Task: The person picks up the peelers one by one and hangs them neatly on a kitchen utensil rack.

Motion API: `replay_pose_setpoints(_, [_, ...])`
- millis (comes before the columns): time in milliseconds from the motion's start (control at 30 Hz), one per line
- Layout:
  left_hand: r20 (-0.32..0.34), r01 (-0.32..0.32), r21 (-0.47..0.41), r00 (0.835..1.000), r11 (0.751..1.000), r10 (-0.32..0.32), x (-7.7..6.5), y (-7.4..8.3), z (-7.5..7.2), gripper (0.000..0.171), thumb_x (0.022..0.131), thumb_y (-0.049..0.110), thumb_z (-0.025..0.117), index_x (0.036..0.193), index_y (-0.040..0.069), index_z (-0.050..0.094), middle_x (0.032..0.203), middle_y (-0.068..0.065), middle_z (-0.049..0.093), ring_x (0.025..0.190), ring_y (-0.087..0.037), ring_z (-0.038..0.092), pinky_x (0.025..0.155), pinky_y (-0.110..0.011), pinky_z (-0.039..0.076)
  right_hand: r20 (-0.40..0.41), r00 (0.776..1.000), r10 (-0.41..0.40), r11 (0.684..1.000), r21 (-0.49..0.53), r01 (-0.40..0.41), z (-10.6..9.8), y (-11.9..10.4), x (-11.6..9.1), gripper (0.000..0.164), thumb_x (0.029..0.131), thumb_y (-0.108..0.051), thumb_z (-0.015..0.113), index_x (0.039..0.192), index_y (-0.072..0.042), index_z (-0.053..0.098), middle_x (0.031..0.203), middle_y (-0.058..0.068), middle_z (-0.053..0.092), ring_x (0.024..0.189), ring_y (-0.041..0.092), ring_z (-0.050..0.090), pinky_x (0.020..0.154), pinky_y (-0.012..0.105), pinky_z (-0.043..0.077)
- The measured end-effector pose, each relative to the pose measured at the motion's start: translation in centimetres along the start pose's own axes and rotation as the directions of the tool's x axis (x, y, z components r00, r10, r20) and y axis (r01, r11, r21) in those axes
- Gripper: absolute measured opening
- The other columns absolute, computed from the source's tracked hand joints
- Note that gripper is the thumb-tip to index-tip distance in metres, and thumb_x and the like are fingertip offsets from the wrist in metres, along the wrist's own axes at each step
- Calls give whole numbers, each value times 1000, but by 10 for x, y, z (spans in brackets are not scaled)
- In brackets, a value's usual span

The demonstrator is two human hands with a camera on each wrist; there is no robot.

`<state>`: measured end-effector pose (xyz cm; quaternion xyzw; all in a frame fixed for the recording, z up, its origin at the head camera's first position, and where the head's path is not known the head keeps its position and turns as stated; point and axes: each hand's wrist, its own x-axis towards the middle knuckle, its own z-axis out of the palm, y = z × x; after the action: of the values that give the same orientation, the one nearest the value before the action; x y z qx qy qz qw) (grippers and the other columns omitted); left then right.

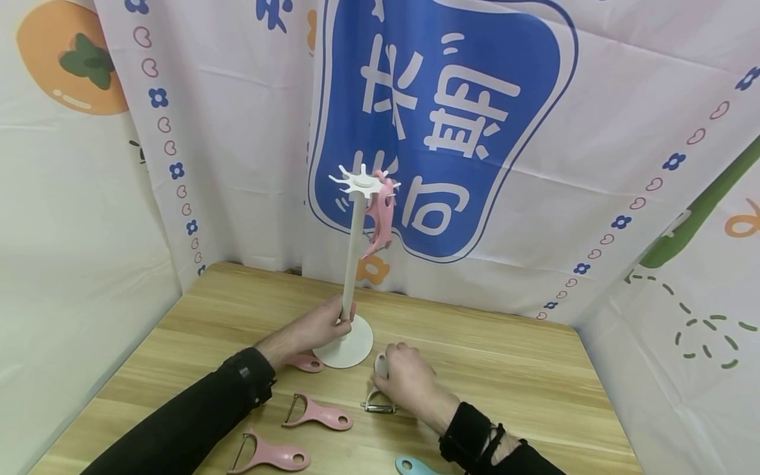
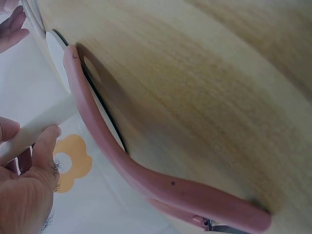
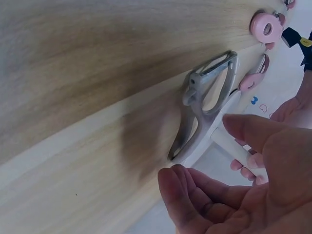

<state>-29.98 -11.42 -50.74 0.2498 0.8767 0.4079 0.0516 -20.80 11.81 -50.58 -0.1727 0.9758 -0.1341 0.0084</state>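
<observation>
My left hand (image 1: 323, 324) grips the pole of a white stand (image 1: 355, 251) low down, just above its round base (image 1: 350, 353). Pink peeler (image 1: 382, 214) hangs from a prong at the right of the stand's top; whether another overlaps it I cannot tell. To the right of the base, my right hand (image 1: 410, 379) is over a light grey peeler (image 3: 199, 112) on the table. In the right wrist view its thumb and bent fingers are spread apart beside the handle, with no pinch visible. Another pink peeler (image 2: 105, 141) lies under the left wrist.
Two more pink peelers (image 1: 323, 413) (image 1: 276, 455) lie on the wooden table (image 1: 493, 356) at the front left. A blue peeler handle (image 1: 412, 466) shows at the front edge of the view. Printed white curtains (image 1: 249, 165) stand behind the table and at its sides.
</observation>
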Motion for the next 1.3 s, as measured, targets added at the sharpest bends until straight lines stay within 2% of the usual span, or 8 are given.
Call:
replay_pose_setpoints(467, [2,-8,-9,1000,1000,8,0,-1,1,17,95,2,62,109,11,56,102,-5,59,98,-19,61,89,-44,54,38,999,-28,1000,-4,29,2,3,0,27,79,-13,79,99,-1,66,80,2,57,62,10,52,49,24,46])
replay_pose_setpoints(733, [-1,5,-9,1000,1000,-5,0,-2,1,18,95,2,63,109,11,56,103,-5,59,100,-19,61,91,-44,54,40,999,-27,999,24,26,1,5,1,23,79,-11,78,96,-3,66,81,2,58,62,9,53,48,24,46])
replay_pose_setpoints(933, [4,2,-10,1000,1000,-2,0,-1,0,17,96,3,62,110,11,56,104,-5,59,102,-20,61,92,-45,54,10,1000,-25,996,81,24,-14,4,4,24,83,-12,76,102,-2,67,87,4,62,65,10,55,50,24,49])
replay_pose_setpoints(1133, [6,-10,-16,1000,1000,10,-1,0,-1,16,97,3,62,110,10,57,105,-6,60,103,-21,61,93,-46,54,-28,1000,-11,993,116,14,-31,1,8,36,86,-15,76,117,1,68,97,8,65,67,8,57,51,21,49])
replay_pose_setpoints(1300, [8,-14,-17,1000,1000,14,-1,0,-1,16,96,3,61,110,8,57,105,-6,60,103,-21,62,93,-46,54,-74,997,-14,989,144,24,-45,1,12,40,87,-14,74,122,2,67,92,5,62,62,6,56,47,20,49])
